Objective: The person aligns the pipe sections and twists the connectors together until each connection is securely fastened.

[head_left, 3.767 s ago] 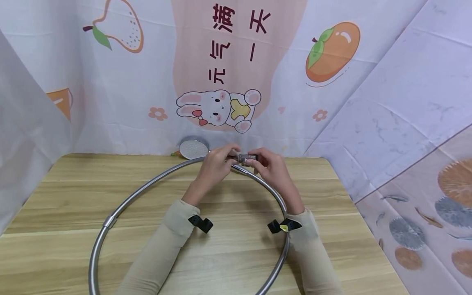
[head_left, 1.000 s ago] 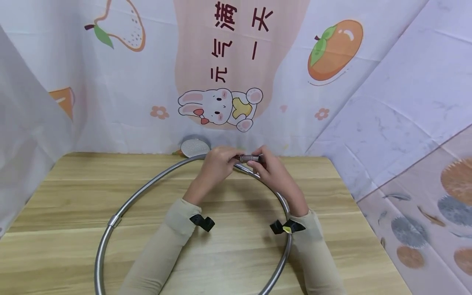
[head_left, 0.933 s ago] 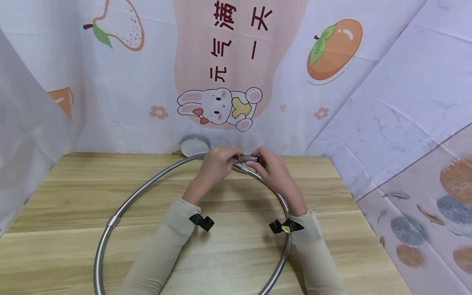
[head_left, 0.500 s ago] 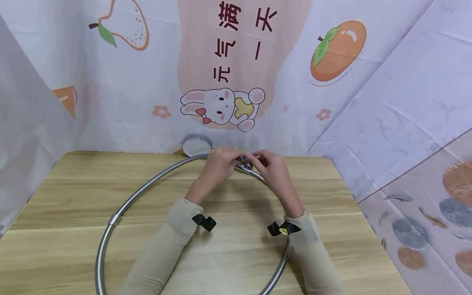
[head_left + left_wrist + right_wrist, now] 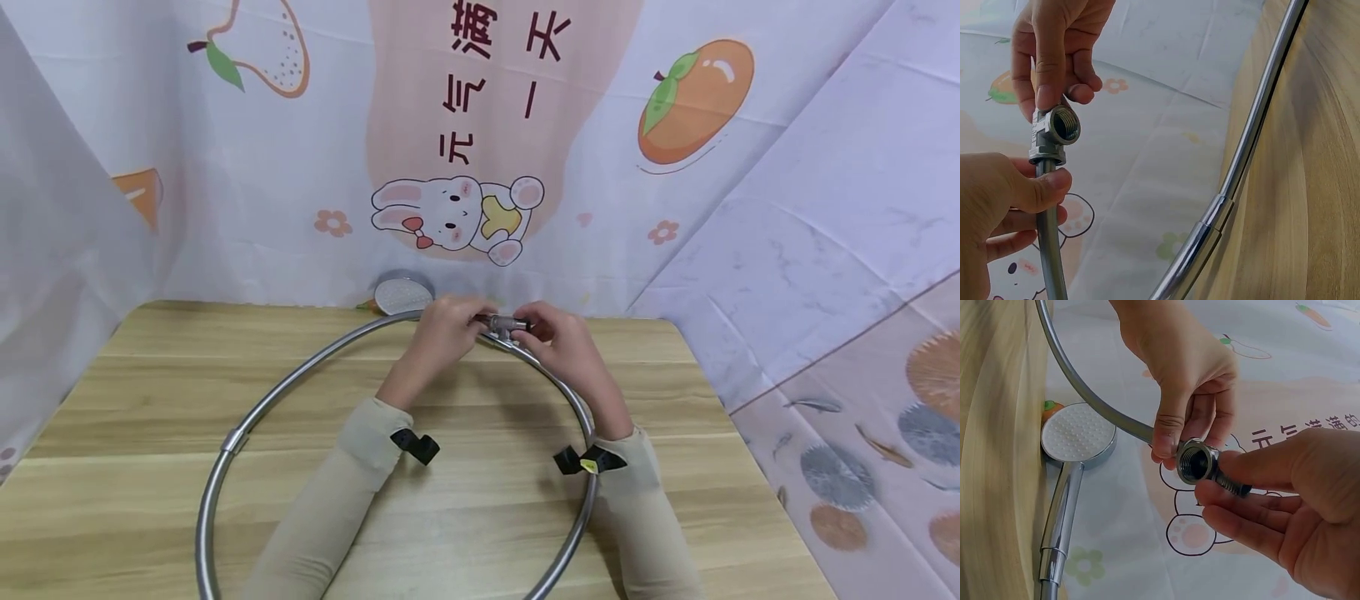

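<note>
My left hand (image 5: 444, 333) grips the end of a grey metal shower hose (image 5: 1051, 250), right below a metal tee fitting (image 5: 1047, 134). With fingertips and thumb, my right hand (image 5: 572, 346) pinches the far end of that fitting. In the right wrist view, the open threaded side port (image 5: 1196, 464) faces the camera, and a threaded end shows between the right fingers. The fitting sits in line with the hose, above the table's back edge. Beside the hands lies a shower head (image 5: 1079, 434) with a white nozzle face and a chrome handle (image 5: 1063, 512).
The hose makes a wide loop on the wooden table (image 5: 480, 517), with a chrome sleeve (image 5: 235, 440) on its left side. A printed cloth (image 5: 300, 167) hangs close behind the table. More cloth (image 5: 862, 250) covers the right side.
The right hand has turned the tee fitting about the hose's line, so its side port now shows downward in the head view. The left hand stays on the hose; the view shifts slightly.
</note>
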`<action>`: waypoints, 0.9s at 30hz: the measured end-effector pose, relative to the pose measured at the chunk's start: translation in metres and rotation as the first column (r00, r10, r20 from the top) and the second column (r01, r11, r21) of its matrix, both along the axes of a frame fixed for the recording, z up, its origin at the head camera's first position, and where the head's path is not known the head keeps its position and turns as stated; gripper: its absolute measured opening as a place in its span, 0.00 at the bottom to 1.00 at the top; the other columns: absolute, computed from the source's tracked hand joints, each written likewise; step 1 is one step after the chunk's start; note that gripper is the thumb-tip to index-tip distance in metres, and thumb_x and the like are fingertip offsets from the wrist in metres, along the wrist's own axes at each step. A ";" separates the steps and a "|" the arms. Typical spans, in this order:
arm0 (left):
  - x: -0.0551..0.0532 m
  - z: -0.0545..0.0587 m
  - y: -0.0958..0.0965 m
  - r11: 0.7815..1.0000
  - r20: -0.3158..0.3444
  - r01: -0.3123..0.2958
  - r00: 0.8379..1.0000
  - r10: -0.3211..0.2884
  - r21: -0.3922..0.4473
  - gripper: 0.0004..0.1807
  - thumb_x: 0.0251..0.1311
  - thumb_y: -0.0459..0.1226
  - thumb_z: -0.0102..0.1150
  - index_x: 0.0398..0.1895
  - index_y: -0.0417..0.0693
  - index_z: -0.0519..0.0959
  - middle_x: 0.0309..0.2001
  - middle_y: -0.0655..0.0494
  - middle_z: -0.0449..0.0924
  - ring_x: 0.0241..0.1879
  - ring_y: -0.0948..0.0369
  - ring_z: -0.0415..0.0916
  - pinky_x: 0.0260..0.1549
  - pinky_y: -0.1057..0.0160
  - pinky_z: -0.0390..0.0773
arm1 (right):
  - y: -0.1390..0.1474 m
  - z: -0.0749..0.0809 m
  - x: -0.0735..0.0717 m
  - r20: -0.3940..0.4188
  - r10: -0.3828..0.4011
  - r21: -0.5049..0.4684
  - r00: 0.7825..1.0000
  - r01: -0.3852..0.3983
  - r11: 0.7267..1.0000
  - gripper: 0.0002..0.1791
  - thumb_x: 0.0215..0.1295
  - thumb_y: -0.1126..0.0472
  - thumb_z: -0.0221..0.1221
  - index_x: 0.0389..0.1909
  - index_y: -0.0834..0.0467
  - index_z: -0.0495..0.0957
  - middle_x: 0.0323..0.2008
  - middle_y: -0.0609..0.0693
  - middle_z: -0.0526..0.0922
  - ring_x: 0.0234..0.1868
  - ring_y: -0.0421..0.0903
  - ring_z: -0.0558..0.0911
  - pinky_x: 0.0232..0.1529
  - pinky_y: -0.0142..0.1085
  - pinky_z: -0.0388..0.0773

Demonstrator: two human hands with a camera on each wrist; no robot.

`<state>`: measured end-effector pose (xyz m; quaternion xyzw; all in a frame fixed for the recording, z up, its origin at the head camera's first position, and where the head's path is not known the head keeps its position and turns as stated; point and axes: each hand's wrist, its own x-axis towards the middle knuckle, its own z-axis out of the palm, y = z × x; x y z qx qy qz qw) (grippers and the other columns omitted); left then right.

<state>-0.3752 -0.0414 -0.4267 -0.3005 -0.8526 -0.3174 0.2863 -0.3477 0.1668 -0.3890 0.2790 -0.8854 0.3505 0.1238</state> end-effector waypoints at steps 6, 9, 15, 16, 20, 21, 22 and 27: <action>0.001 0.000 0.001 1.000 0.011 -0.010 1.000 0.011 -0.022 0.10 0.58 0.28 0.70 0.42 0.46 0.87 0.36 0.54 0.91 0.32 0.58 0.85 0.35 0.57 0.81 | 0.000 0.001 0.001 0.072 0.006 -0.038 0.997 -0.003 0.999 0.08 0.69 0.63 0.65 0.45 0.63 0.82 0.28 0.53 0.85 0.23 0.40 0.82 0.23 0.31 0.78; 0.001 0.000 0.002 1.000 0.015 -0.006 1.000 0.006 -0.029 0.09 0.59 0.29 0.70 0.42 0.46 0.87 0.37 0.54 0.91 0.33 0.58 0.86 0.36 0.57 0.81 | 0.000 0.000 -0.001 0.137 0.008 -0.059 0.991 0.000 0.998 0.09 0.73 0.61 0.62 0.44 0.64 0.83 0.28 0.56 0.85 0.22 0.44 0.84 0.23 0.32 0.81; -0.001 -0.004 0.006 0.999 0.054 0.014 0.998 -0.012 -0.049 0.09 0.58 0.28 0.71 0.40 0.46 0.87 0.36 0.55 0.90 0.33 0.58 0.85 0.37 0.57 0.82 | 0.002 -0.001 -0.004 0.242 -0.022 -0.037 0.970 0.032 0.999 0.12 0.75 0.56 0.60 0.40 0.62 0.84 0.22 0.54 0.84 0.21 0.54 0.83 0.21 0.36 0.79; -0.001 -0.006 0.006 0.998 0.059 0.016 0.998 -0.013 -0.055 0.08 0.57 0.28 0.71 0.39 0.46 0.87 0.35 0.55 0.90 0.33 0.58 0.85 0.36 0.57 0.82 | 0.003 -0.002 -0.005 0.261 -0.027 -0.027 0.965 0.035 0.999 0.13 0.75 0.56 0.59 0.39 0.62 0.84 0.21 0.52 0.83 0.20 0.53 0.82 0.19 0.35 0.78; -0.005 -0.014 0.009 0.996 0.083 0.006 0.997 0.002 -0.094 0.07 0.55 0.29 0.73 0.36 0.48 0.88 0.34 0.56 0.89 0.33 0.56 0.85 0.34 0.55 0.82 | 0.007 -0.007 -0.011 0.355 -0.025 0.011 0.935 0.022 1.000 0.14 0.74 0.56 0.60 0.35 0.63 0.83 0.19 0.53 0.80 0.17 0.51 0.78 0.18 0.35 0.75; -0.006 -0.017 0.009 0.994 0.092 -0.001 0.996 0.011 -0.107 0.07 0.55 0.30 0.73 0.35 0.49 0.88 0.33 0.57 0.89 0.33 0.55 0.85 0.34 0.55 0.82 | 0.008 -0.009 -0.013 0.385 -0.017 0.014 0.923 0.013 1.000 0.13 0.74 0.56 0.61 0.35 0.63 0.83 0.20 0.55 0.80 0.17 0.50 0.78 0.19 0.37 0.77; -0.007 -0.019 0.010 0.993 0.103 -0.007 0.995 0.019 -0.120 0.06 0.55 0.31 0.73 0.34 0.49 0.88 0.33 0.57 0.89 0.32 0.55 0.85 0.33 0.55 0.81 | 0.009 -0.011 -0.015 0.411 -0.011 0.019 0.912 0.004 1.000 0.12 0.73 0.57 0.61 0.36 0.64 0.82 0.21 0.56 0.81 0.18 0.49 0.79 0.20 0.38 0.79; -0.011 -0.029 0.012 0.983 0.174 -0.029 0.983 0.061 -0.181 0.05 0.55 0.33 0.74 0.34 0.51 0.89 0.34 0.58 0.89 0.33 0.56 0.86 0.34 0.54 0.82 | 0.011 -0.020 -0.022 0.498 0.038 0.033 0.866 -0.063 0.997 0.07 0.68 0.67 0.65 0.40 0.68 0.81 0.25 0.60 0.84 0.22 0.51 0.84 0.28 0.49 0.85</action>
